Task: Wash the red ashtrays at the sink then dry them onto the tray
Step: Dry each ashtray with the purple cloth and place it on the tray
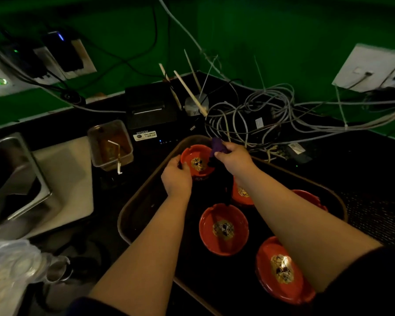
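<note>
Nearest, at the front-R of the tray [132,215], a red ashtray [283,270] sits partly under the R forearm; a 2nd ashtray [224,229] lies just beyond it, mid-tray. Further back, 2 more ashtrays [242,192] [310,199] peek out either side of the R arm. L hand [176,179] grips the near-L rim of the far ashtray [196,163], at the tray's back edge. R hand [235,158] is clenched on a purple cloth [217,147] over that ashtray's R side; a dark length of cloth hangs down from it. L of the tray: the sink [16,179], w/ a clear tub [111,144] beside it. Behind the tray: a black printer [151,108] & a tangle of cables [260,110] against the green wall.
</note>
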Demonstrator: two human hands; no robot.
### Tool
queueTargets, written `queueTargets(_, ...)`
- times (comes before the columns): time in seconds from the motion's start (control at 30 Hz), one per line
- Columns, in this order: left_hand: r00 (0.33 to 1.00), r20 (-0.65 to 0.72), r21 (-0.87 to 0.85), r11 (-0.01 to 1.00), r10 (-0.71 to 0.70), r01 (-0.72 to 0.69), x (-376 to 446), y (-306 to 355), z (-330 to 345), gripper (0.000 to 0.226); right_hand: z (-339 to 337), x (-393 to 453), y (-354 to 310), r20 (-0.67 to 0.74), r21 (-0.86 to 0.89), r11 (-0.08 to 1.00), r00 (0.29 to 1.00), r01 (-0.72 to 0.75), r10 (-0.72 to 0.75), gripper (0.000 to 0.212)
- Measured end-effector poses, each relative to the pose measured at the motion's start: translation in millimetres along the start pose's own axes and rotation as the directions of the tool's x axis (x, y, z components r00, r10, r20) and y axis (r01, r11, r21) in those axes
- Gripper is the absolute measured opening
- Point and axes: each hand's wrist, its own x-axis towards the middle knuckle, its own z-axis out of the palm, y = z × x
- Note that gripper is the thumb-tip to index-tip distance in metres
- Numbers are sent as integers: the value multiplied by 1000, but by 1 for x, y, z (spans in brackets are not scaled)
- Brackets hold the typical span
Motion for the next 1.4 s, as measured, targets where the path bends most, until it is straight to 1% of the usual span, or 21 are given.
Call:
queueTargets(0.13, 990, 104, 128, 986, 91, -104, 3, -5, -6, 31, 2, -2, -3, 70, -32, 999, 997, -14, 17, 45)
queueTargets(0.2, 982, 145, 202, 968, 119, -147, 4, -5, -8, 40, 2, -4, -3, 90, -67, 997, 996, 30, -24, 50)
queueTargets(0.27, 977, 172, 252, 953, 129, -170, 1, -5, -9, 53, 1, -5, -1, 64, -114, 990, 995, 80, -73, 49)
queueTargets(0.3, 972, 182, 257, 947, 148, -193, -1, -4, -8, 55, -1, -8, -1, 45, -129, 987, 995, 99, -94, 47)
queueTargets(0.37, 960, 188, 250, 935, 208, -252, -6, -1, -8, 51, -7, -11, 0, 15, -125, 984, 992, 130, -129, 43)
queueTargets(0.43, 939, 198, 275, 904, 281, -328, -12, 4, -7, 42, -17, -19, -1, -4, -86, 985, 989, 148, -149, 42)
queueTargets(0.5, 899, 243, 292, 857, 364, -426, -19, 11, -4, 33, -30, -30, -2, -23, -45, 984, 984, 174, -175, 43)
queueTargets(0.63, 810, 332, 236, 789, 484, -568, -45, 31, 10, 22, -73, -62, 4, -94, -8, 979, 974, 205, -205, 41)
queueTargets(0.73, 735, 390, 203, 727, 555, -656, -75, 49, 26, 20, -119, -88, 20, -179, 12, 984, 968, 179, -174, 38)
queueTargets(0.8, 689, 421, 155, 702, 590, -695, -99, 61, 43, 19, -151, -105, 33, -240, 60, 987, 962, 149, -131, 38)
queueTargets(0.87, 661, 452, 120, 693, 599, -711, -124, 71, 63, 20, -183, -124, 49, -303, 109, 987, 949, 120, -82, 38)
queueTargets(0.93, 617, 492, 84, 672, 614, -736, -150, 80, 87, 21, -214, -143, 65, -360, 133, 986, 932, 105, -50, 38)
queueTargets(0.97, 597, 512, 71, 662, 618, -746, -164, 84, 99, 21, -229, -151, 72, -383, 134, 986, 923, 101, -42, 38)
queueTargets(1.1, 564, 573, 15, 681, 594, -732, -217, 100, 154, 22, -289, -179, 102, -442, 103, 992, 897, 67, -14, 38)
queueTargets(1.23, 496, 643, -31, 667, 584, -744, -264, 111, 212, 22, -345, -190, 136, -523, 103, 995, 852, 21, 36, 35)
queueTargets(1.3, 494, 667, -35, 686, 558, -727, -281, 112, 240, 24, -370, -188, 150, -559, 115, 993, 828, 21, 47, 36)
queueTargets(1.4, 538, 686, 24, 724, 490, -689, -297, 112, 278, 32, -400, -181, 168, -606, 93, 995, 795, 34, 30, 38)
